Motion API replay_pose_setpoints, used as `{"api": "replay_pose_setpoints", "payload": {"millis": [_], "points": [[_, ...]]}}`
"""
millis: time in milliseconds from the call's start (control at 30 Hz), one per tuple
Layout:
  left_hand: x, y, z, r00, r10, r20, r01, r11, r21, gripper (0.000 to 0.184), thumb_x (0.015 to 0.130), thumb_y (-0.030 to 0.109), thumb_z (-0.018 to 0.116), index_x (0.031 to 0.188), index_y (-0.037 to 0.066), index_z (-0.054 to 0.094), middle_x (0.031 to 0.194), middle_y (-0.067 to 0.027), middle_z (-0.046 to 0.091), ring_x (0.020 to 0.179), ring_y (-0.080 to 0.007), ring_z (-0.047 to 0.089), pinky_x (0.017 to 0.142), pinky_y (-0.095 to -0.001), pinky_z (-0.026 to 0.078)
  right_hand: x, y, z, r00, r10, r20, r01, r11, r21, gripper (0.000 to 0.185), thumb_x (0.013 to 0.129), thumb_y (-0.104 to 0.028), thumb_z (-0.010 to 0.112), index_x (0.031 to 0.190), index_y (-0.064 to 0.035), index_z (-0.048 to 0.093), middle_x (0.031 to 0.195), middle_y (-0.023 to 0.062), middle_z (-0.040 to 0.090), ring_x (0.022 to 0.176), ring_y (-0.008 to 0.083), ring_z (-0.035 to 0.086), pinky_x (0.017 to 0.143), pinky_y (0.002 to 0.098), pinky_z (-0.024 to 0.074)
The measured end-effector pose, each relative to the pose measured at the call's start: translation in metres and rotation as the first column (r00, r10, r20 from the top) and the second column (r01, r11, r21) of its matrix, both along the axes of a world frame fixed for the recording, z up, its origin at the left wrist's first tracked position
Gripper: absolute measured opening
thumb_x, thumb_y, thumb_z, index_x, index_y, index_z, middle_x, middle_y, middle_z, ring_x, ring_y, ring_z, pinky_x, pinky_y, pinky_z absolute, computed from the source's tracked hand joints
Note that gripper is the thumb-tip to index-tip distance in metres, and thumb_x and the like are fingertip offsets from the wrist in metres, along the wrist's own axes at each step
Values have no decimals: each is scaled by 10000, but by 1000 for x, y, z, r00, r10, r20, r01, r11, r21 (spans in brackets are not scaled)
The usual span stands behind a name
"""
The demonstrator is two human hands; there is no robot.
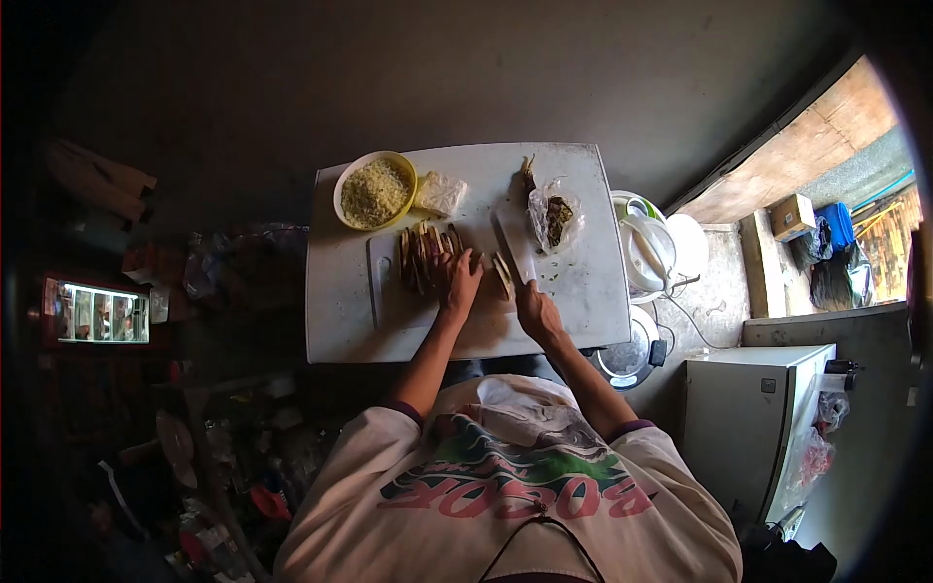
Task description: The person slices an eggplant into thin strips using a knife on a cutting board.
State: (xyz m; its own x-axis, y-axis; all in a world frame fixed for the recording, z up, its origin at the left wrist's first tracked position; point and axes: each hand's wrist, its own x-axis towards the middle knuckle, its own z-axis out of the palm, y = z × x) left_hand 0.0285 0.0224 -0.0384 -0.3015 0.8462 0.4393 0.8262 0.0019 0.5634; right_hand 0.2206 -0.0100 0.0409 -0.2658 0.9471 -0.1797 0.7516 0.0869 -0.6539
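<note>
My right hand [537, 313] is wrapped around the handle of a kitchen knife [517, 249]. Its broad blade points away from me, at the right side of the cutting board [375, 301]. My left hand [461, 282] rests on the board, fingers apart, touching the right edge of a row of eggplant strips [418, 255]. Between the hands, beside the blade, lie a few separate pale-fleshed eggplant strips [502, 276]. Part of the row is hidden under my left fingers.
A yellow bowl [377, 191] of pale chopped food and a white wrapped block [441, 193] stand at the back left of the white table [340, 335]. A clear plastic bag [556, 219] and a dark stem piece [528, 175] lie back right. Right of the table are white appliances [648, 251].
</note>
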Motion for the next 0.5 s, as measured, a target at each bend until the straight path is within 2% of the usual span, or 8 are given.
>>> {"api": "replay_pose_setpoints", "payload": {"millis": [133,200,267,300,333,433,467,500], "points": [[-4,-10,59,996,-85,-13,85,996,-12,266,759,173,743,975,41,662,834,-95,659,872,-291,599,892,-426,423,21,-24,4,994,-99,37,101,993,-62,276,963,-278,407,980,-3,418,733,311,613,721,513,603,638,591,452],[-4,-24,85,993,-110,-38,105,989,-102,245,770,175,733,964,47,658,847,-85,656,869,-280,604,842,-401,450,22,-38,0,994,-104,38,106,993,-45,271,965,-269,407,965,2,413,704,307,606,695,511,603,620,593,450],[-10,-33,73,991,-134,-33,130,987,-97,242,767,176,735,960,50,660,857,-82,655,871,-278,603,826,-397,458,17,-49,-1,997,-81,-2,80,993,-85,268,964,-258,406,952,10,414,682,297,603,673,512,598,620,597,449],[-13,-38,71,988,-153,-30,150,985,-88,239,764,177,737,955,54,661,867,-79,653,873,-277,601,810,-392,467,10,-52,10,994,-103,-31,94,969,-227,253,958,-232,396,952,21,407,697,299,603,695,502,608,629,585,457],[-15,-44,70,988,-153,-29,150,985,-90,239,764,177,737,955,54,661,867,-79,653,873,-277,601,810,-392,467,2,-55,11,994,-103,-30,94,969,-229,253,958,-232,396,952,21,407,697,299,603,695,502,608,629,585,457],[-24,-62,75,983,-184,-19,182,979,-97,324,704,191,780,977,68,658,922,-78,624,899,-285,582,816,-402,469,-24,-60,-2,982,-186,-36,155,899,-410,252,946,-214,400,966,36,382,735,306,601,759,466,635,615,518,482],[-28,-66,80,984,-177,-19,175,980,-97,324,704,191,780,977,68,658,922,-78,624,899,-285,582,816,-402,469,-31,-58,-22,983,-179,-37,149,900,-410,252,946,-214,400,966,36,382,735,306,601,759,466,635,615,518,482],[-31,-70,86,979,-203,-24,201,975,-93,359,686,194,790,992,67,653,951,-74,610,914,-287,572,822,-402,465,-39,-56,-29,977,-159,-142,96,924,-371,273,933,-240,435,954,27,378,725,270,604,707,413,652,584,483,513]]}}
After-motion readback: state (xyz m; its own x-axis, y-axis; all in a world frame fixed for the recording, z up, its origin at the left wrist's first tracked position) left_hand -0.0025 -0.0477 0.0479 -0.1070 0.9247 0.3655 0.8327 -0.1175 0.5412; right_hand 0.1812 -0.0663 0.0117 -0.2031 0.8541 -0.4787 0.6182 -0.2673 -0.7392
